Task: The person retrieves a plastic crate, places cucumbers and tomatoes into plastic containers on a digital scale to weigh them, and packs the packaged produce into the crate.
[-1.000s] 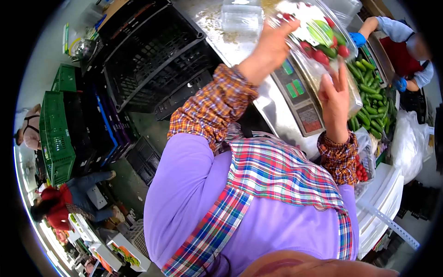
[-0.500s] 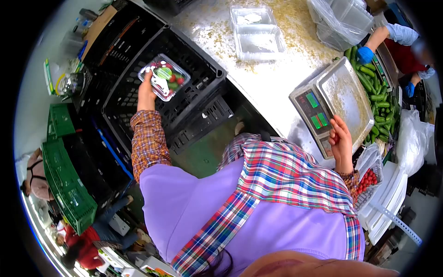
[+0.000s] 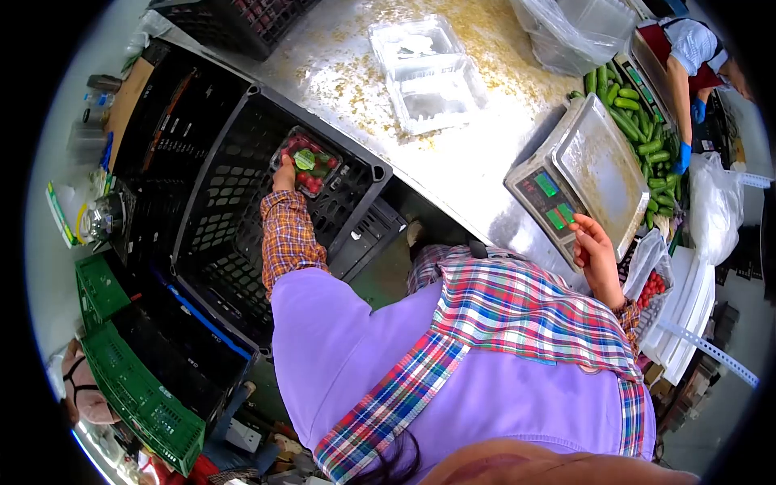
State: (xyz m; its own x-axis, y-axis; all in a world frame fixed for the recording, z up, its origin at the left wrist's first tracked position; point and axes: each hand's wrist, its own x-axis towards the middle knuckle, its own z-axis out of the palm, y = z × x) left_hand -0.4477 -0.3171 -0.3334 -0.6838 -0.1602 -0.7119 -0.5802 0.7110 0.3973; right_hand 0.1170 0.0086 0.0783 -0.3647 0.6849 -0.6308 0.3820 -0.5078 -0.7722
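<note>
My left hand [image 3: 284, 175] grips the edge of a clear plastic punnet [image 3: 325, 179] of small red and green vegetables with a round green label [image 3: 304, 158]. The punnet is inside a black slatted crate [image 3: 212, 234], close to the wall by the table. My right hand [image 3: 596, 255] hovers by the green-lit display of a weighing scale [image 3: 605, 182], fingers loosely bent and apart, with nothing seen in them. Two clear empty containers [image 3: 436, 90] lie on the metal table [image 3: 461, 182].
Green cucumbers [image 3: 638, 125] are heaped beyond the scale, beside a co-worker's blue-gloved hand [image 3: 683, 157]. A bag of small red produce [image 3: 651, 288] sits right of my right hand. Green crates [image 3: 141, 396] stand at the lower left, and another dark crate [image 3: 255, 24] stands on the table.
My left hand has lowered the punnet deeper into the black crate, toward the table side. My right hand's fingers have bent more near the display. The co-worker's arms have shifted.
</note>
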